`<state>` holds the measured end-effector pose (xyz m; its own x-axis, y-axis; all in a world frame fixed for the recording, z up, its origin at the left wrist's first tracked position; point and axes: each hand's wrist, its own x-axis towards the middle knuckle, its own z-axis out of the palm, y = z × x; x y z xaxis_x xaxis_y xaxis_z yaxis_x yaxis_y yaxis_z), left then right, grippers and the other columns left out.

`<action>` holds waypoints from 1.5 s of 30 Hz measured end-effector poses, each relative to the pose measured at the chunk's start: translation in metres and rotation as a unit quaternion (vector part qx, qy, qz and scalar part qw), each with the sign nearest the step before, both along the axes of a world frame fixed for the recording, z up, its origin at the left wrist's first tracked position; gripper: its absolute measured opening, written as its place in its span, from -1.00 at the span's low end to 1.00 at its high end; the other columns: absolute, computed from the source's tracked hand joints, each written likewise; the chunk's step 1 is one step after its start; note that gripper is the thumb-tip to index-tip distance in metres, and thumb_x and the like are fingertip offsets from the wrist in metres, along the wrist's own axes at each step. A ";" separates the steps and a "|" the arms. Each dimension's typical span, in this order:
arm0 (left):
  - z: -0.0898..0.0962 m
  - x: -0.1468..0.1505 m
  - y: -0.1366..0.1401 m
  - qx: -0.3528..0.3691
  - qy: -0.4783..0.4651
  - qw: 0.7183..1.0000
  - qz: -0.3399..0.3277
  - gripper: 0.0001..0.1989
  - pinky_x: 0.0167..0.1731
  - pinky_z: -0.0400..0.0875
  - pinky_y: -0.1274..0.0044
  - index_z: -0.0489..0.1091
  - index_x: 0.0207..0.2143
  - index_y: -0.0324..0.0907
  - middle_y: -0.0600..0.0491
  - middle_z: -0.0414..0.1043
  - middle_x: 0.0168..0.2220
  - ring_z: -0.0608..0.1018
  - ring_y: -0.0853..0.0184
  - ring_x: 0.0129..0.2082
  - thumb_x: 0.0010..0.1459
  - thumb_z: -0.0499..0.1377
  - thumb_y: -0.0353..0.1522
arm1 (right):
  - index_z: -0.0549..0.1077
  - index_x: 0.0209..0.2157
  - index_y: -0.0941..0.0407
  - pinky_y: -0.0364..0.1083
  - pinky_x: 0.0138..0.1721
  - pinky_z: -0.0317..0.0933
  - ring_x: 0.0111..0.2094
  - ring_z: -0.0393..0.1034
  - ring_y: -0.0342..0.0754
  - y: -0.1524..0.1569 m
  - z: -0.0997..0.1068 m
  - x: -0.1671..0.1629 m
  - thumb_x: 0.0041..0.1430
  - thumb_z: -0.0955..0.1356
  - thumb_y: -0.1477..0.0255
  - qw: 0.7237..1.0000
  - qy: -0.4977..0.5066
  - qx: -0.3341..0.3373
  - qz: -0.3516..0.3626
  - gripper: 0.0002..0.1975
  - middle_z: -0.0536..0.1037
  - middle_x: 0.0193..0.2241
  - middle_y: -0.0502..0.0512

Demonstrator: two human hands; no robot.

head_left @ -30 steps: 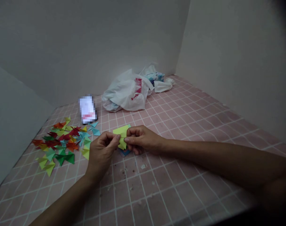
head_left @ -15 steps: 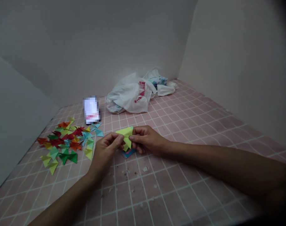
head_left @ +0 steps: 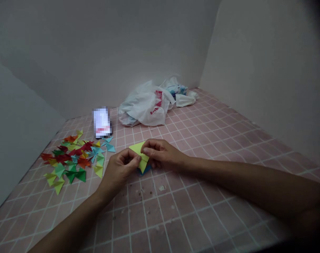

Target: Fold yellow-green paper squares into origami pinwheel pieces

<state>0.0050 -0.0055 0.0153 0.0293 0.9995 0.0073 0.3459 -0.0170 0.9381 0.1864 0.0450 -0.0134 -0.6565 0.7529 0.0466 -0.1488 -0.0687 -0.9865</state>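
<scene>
Between my two hands is a small folded piece of yellow origami paper (head_left: 139, 148), its pointed tip facing me. My left hand (head_left: 124, 163) pinches it at the left edge with thumb and forefinger. At its right side, my right hand (head_left: 160, 153) has thumb and fingers closed on the paper's upper right edge. Beneath the yellow paper, a bit of blue paper (head_left: 145, 170) shows on the tiled surface; most of it is hidden. To the left lies a pile of folded paper pieces (head_left: 75, 154) in red, orange, yellow, green and light blue.
Behind the pile lies a lit phone (head_left: 102, 122), its screen blurred. A crumpled white plastic bag (head_left: 144, 105) with red print lies at the back, with a blue-patterned package (head_left: 178, 90) beside it. Small paper scraps (head_left: 162, 188) dot the pink tiles. Walls stand behind and at both sides.
My right thumb and fingers have shifted up and left over the yellow paper's upper edge. My left thumb has slid slightly down and right along the paper.
</scene>
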 end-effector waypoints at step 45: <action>-0.002 -0.002 0.008 0.099 -0.040 0.994 -0.029 -0.78 -0.48 0.38 0.54 0.40 -0.45 -0.18 0.12 0.43 -0.55 0.47 0.37 -0.55 0.09 0.25 -0.21 | 0.35 -0.47 0.14 -0.24 -0.63 0.07 -0.69 0.21 -0.24 0.013 0.014 -0.001 0.08 0.37 0.40 0.995 -0.061 0.066 -0.045 -0.86 0.40 -0.68 -0.12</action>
<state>0.0026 0.0024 0.0134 0.0774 0.9750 0.2081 0.2643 -0.2213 0.9387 0.1856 0.0584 0.0005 -0.5933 0.8017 0.0727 -0.0275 0.0701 -0.9972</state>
